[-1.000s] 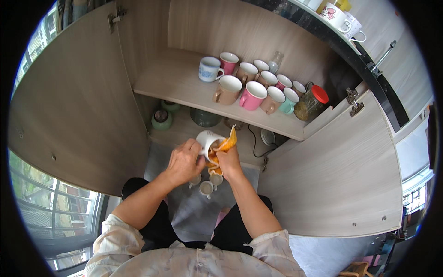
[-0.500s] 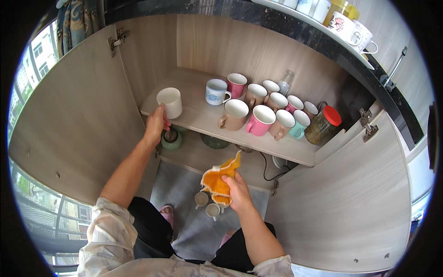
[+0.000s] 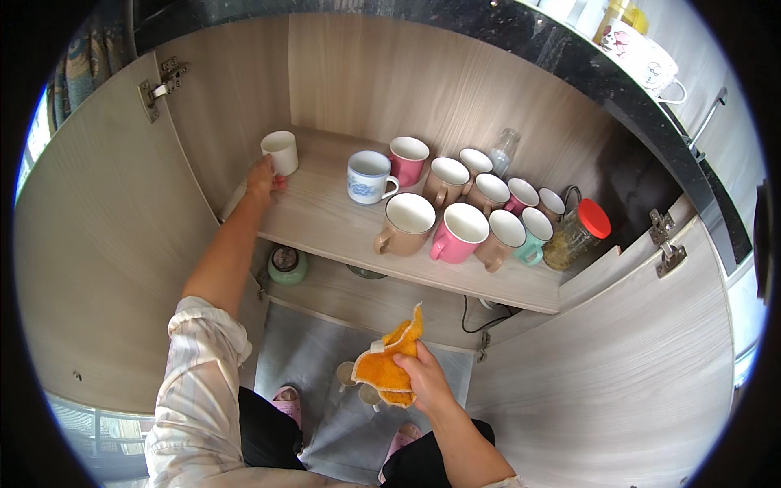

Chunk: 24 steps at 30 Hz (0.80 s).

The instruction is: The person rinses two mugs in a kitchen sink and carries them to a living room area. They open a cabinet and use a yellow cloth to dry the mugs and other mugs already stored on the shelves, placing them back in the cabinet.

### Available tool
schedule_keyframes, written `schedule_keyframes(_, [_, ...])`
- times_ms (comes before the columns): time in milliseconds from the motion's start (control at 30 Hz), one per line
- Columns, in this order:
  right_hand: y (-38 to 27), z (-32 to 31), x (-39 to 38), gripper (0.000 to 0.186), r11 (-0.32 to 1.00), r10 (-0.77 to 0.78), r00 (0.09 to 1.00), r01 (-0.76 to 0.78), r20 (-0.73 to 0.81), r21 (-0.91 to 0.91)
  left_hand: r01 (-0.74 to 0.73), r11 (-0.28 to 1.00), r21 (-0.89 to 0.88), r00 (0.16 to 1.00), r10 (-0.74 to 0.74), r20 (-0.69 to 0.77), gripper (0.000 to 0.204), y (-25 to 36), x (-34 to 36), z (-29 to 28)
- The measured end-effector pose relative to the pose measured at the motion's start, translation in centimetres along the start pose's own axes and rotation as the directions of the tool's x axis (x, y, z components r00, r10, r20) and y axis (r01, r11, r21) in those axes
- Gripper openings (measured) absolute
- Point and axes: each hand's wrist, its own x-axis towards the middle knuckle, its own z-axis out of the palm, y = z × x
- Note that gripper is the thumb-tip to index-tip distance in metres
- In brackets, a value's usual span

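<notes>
My left hand (image 3: 263, 176) grips a plain white mug (image 3: 279, 148) at the left end of the cupboard's upper shelf (image 3: 317, 224), left of a white mug with blue flowers (image 3: 368, 183). Several pink, brown and mint mugs (image 3: 460, 240) stand to the right, beside a red-lidded glass jar (image 3: 573, 240) and a clear glass vessel (image 3: 503, 150). My right hand (image 3: 427, 378) holds a bunched orange cloth (image 3: 378, 366) below the shelf. Under it, cups (image 3: 346, 374) stand on the grey floor mat (image 3: 305, 342), partly hidden by the cloth.
Open doors flank the cupboard, left (image 3: 89, 244) and right (image 3: 602, 374). A green pot (image 3: 286, 270) and a black cable (image 3: 480, 329) are on the lower level. The dark countertop edge (image 3: 561, 73) arches above, with more mugs (image 3: 634, 57) on top at the right.
The white mug left both hands' hold at the centre and moved up and left onto the upper shelf in my left hand, deeper in now. My right hand moved down with the cloth.
</notes>
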Motion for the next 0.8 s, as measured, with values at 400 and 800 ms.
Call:
schedule_keyframes(400, [-0.1, -0.4, 1.1, 0.036, 0.997, 0.009, 0.998, -0.004, -0.070, 0.074, -0.653, 0.510, 0.559, 0.602, 0.798, -0.025, 0.033, 0.9, -6.3, -1.1])
schedule_keyframes(800, [-1.9, -6.0, 1.3, 0.043, 0.746, -0.341, 0.927, 0.164, 0.158, 0.646, -0.793, -0.033, 0.609, 0.397, -0.786, 0.475, 0.028, -29.4, -28.2, -2.5])
